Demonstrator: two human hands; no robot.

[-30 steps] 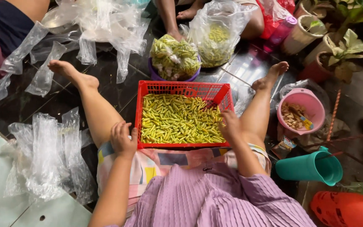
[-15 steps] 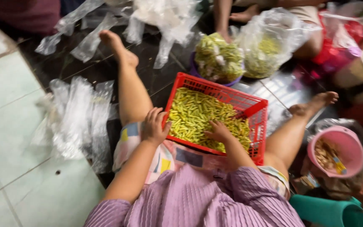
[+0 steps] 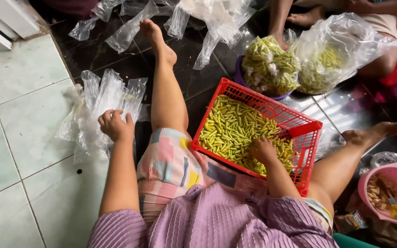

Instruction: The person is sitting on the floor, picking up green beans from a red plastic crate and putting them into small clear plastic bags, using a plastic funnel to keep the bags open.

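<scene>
While the right hand [image 3: 263,150] rests half-closed in the green chillies [image 3: 235,131] filling the red basket [image 3: 306,138] propped between the legs for easy reach, the left hand [image 3: 115,125] pinches a clear plastic bag [image 3: 95,98] from the floor-side pile directly beneath it.

left hand [image 3: 115,125] fingers curled, arm outstretched | right hand [image 3: 263,149] palm down
</scene>
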